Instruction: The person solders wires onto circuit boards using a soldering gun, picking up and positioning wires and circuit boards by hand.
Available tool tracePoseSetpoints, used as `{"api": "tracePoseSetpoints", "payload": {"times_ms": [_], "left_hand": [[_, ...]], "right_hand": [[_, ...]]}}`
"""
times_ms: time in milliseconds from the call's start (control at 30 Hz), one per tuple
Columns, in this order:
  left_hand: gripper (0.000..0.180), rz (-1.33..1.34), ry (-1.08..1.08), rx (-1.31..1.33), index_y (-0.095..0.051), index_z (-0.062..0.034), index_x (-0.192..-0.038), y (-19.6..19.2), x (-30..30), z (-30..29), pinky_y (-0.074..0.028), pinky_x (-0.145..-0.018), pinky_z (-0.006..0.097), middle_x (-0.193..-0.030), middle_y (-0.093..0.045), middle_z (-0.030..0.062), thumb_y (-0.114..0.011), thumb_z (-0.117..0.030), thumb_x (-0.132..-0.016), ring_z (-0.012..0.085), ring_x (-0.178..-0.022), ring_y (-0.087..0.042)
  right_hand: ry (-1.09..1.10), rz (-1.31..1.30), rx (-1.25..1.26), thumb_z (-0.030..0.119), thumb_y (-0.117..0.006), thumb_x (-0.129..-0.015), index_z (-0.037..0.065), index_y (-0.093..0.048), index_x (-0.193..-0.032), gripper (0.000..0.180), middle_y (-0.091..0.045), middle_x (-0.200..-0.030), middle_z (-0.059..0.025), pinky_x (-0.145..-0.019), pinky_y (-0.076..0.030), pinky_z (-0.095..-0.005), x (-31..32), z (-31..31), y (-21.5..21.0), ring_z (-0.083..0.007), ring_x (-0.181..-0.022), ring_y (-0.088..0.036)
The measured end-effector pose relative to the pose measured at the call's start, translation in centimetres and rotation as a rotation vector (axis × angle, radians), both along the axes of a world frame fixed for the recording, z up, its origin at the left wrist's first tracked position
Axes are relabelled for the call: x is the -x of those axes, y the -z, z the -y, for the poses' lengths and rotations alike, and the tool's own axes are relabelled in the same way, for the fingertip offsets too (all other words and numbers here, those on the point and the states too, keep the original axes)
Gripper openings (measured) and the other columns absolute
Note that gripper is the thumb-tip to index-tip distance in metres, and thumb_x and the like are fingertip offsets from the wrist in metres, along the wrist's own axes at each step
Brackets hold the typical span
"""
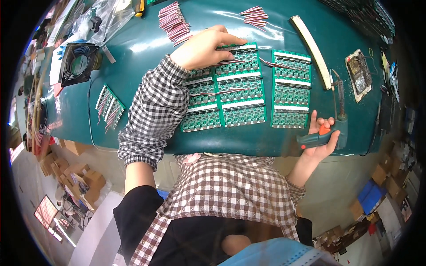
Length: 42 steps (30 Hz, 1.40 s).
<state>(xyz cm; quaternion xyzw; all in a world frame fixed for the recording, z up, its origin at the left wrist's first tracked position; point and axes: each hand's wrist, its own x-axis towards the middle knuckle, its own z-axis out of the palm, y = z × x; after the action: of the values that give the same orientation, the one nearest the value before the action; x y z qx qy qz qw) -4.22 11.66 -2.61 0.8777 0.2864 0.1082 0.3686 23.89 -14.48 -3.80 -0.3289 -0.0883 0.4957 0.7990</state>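
Green circuit board panels [243,116] lie side by side in front of me, with rows of small parts and white connector strips. My left hand [205,46] rests over the far edge of the middle panels, thumb and index finger apart. Red, black and white wires [228,62] lie across the board by its thumb. To the right, a separate narrow panel [290,95] carries a few wires near its top. My right hand [323,141] is closed round a green soldering gun [313,141] with an orange trigger, its metal tip pointing away from me.
Wire bundles [173,21] and a smaller bunch [254,17] lie at the back. A black fan [79,64] and small board [109,108] are left. A curved cream strip [313,51] and a stained tray [358,76] lie right. A clear plastic bag [108,17] sits far left.
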Motion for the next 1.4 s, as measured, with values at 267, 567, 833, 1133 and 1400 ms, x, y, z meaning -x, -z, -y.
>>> {"api": "tracePoseSetpoints", "payload": {"times_ms": [267,567,833,1133,1400], "left_hand": [[0.039,0.023,-0.035,-0.049,-0.061,-0.0185,-0.113,0.1,0.0,0.5,-0.043,-0.083,0.035,-0.095,-0.055,0.0129,-0.065,-0.014,-0.074,0.0279,-0.092,-0.054],[0.039,0.009,-0.018,-0.213,-0.058,-0.0151,-0.116,0.5,-0.1,1.1,-0.041,-0.081,0.033,-0.094,-0.051,0.0092,-0.063,-0.009,-0.077,0.0251,-0.089,-0.051],[0.04,-0.163,-0.04,-0.374,-0.058,-0.0154,-0.114,-1.0,-0.2,2.5,-0.044,-0.075,0.036,-0.094,-0.052,0.0078,-0.06,-0.004,-0.076,0.0261,-0.089,-0.054],[0.044,-0.038,-0.074,-0.296,-0.055,-0.005,-0.101,-0.7,-8.5,3.1,-0.047,-0.07,0.036,-0.09,-0.059,0.014,-0.073,-0.023,-0.066,0.0282,-0.079,-0.06],[0.03,0.064,0.053,-0.186,-0.058,-0.0071,-0.092,0.1,-8.5,1.7,-0.047,-0.065,0.039,-0.073,-0.061,0.0095,-0.069,-0.02,-0.067,0.028,-0.073,-0.06]], "right_hand": [[-0.022,0.005,-0.017,0.029,-0.056,-0.086,0.004,-0.045,-0.098,0.03,-0.057,-0.084,-0.0062,-0.107,-0.023,-0.0478,0.2,-0.1,-0.1,-0.0226,-0.094,-0.055],[-0.042,-0.015,-0.058,0.028,-0.055,-0.087,0.002,-0.044,-0.099,0.03,-0.056,-0.087,-0.0083,-0.108,-0.023,-0.0481,0.0,0.0,0.1,-0.0239,-0.095,-0.054],[0.036,-0.009,0.012,0.029,-0.057,-0.086,0.003,-0.045,-0.098,0.031,-0.055,-0.083,-0.0069,-0.106,-0.027,-0.0485,0.1,-0.1,0.2,-0.0239,-0.093,-0.054],[-0.009,-0.047,-0.042,0.029,-0.058,-0.085,0.003,-0.045,-0.098,0.033,-0.055,-0.082,-0.0073,-0.11,-0.018,-0.0491,0.9,-0.7,-0.7,-0.0276,-0.098,-0.055],[0.027,0.159,0.095,0.028,-0.059,-0.084,0.0,-0.045,-0.101,0.035,-0.058,-0.083,-0.0089,-0.111,-0.014,-0.046,2.5,-0.8,-0.3,-0.0292,-0.109,-0.052]]}}
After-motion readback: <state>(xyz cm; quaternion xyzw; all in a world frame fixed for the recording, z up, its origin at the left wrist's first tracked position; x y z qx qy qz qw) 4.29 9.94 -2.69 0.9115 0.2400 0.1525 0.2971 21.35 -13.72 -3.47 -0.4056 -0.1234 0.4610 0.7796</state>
